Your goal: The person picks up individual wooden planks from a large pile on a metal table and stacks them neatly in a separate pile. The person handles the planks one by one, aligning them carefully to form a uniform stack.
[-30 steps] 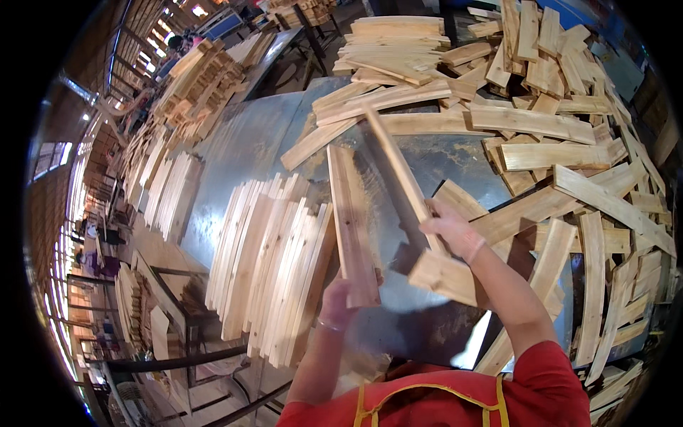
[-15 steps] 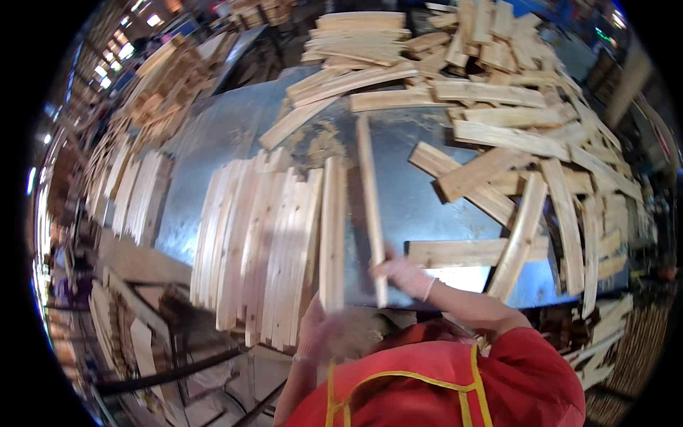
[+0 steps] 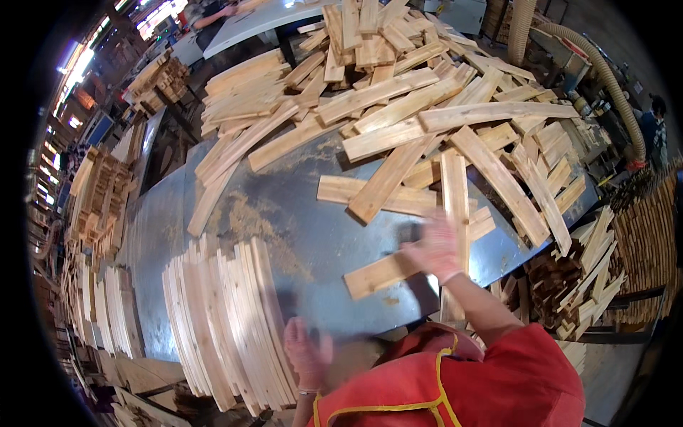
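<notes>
My left hand (image 3: 307,357), in a pale pinkish glove, is raised by the right end of a row of wooden boards (image 3: 224,320). Its fingers are apart and nothing is in it. These boards stand close side by side at the table's near edge. Over on the right, my gloved right hand (image 3: 435,245) reaches over the right end of a short wooden board (image 3: 380,275). Motion blurs its fingers, and whether they grip that board cannot be told. Just beside this hand lies a long board (image 3: 454,188) pointing away from me.
The metal table (image 3: 313,242) has sawdust on it. A loose heap of boards (image 3: 398,99) covers its far and right parts. More stacks (image 3: 103,206) stand at the left. A ribbed hose (image 3: 605,64) hangs at the back right; another person's arm (image 3: 217,16) shows far off.
The narrow board in my right hand is no longer there, and the row at the left has boards up to its right end. My right hand has moved right and away; the view has turned right.
</notes>
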A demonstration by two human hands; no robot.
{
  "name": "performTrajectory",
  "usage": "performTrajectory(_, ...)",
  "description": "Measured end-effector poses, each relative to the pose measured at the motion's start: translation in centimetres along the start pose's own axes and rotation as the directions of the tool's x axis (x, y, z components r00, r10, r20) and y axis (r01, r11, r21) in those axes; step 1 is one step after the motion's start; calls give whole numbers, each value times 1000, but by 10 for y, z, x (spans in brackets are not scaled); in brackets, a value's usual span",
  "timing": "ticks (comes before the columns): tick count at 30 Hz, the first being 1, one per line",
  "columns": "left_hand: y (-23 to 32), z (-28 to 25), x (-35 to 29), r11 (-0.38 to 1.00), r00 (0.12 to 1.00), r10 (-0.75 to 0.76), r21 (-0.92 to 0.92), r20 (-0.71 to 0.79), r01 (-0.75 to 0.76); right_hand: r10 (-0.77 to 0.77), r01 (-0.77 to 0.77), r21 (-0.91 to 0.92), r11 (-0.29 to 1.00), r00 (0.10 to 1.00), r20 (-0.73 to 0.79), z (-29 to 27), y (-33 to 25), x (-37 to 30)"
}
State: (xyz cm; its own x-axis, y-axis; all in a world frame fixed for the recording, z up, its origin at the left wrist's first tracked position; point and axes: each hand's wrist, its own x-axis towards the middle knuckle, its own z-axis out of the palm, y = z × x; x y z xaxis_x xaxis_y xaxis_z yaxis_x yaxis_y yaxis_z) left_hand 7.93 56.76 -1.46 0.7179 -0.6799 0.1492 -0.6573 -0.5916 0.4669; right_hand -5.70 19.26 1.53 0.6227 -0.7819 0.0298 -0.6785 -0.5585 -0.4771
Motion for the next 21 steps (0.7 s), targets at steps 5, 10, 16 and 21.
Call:
performTrajectory(5, 91, 71, 73, 986, 938, 137, -135, 319, -98, 448, -446, 60, 893, 893, -39, 7, 120, -12)
performTrajectory(10, 139, 118, 130, 847, 883, 147, -518, 445, 120, 127, -205, 597, 775, 977, 171, 35, 43, 13)
performTrajectory(16, 82, 120, 146, -166, 625, -119, -636, 771, 753, -483, 465, -274, 842, 876, 1, -52, 78, 253)
performTrajectory(21, 24, 100, 94, -21, 605, -316, -643, 731, 766, -366, 461, -518, 720, 887, 282, -61, 125, 357)
